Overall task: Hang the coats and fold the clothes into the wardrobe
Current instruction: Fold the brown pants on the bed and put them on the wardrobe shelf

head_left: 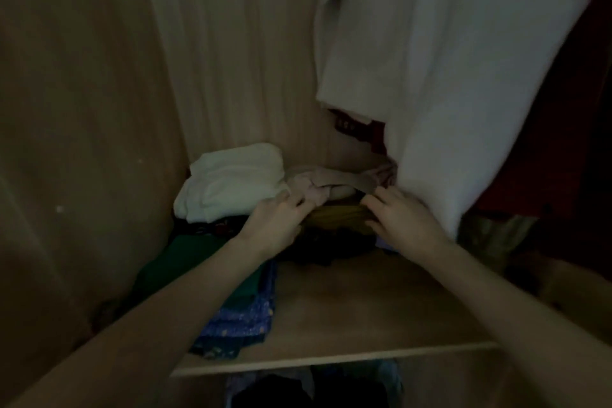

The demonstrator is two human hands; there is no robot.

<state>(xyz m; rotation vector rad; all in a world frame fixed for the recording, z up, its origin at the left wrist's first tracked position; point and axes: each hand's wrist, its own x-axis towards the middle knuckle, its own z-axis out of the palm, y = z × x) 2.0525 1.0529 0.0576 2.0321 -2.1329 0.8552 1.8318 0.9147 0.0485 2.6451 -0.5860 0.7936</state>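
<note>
Both my hands reach into a dim wardrobe onto a wooden shelf (347, 318). My left hand (276, 227) grips the left side of a folded pile of clothes, a pinkish-beige garment (326, 184) on top of a mustard-yellow one (337, 217) and dark items below. My right hand (402, 220) holds the pile's right side with curled fingers. A folded white garment (231, 182) lies to the left of the pile. A white coat (447, 69) hangs at the upper right, its hem brushing my right hand.
Green (195, 262) and blue patterned (243, 318) folded clothes lie at the shelf's left front. The wardrobe side wall (76, 142) stands at left, the back panel (238, 43) behind. Dark red clothing (357, 127) hangs behind the coat. More clothes (314, 387) sit below the shelf.
</note>
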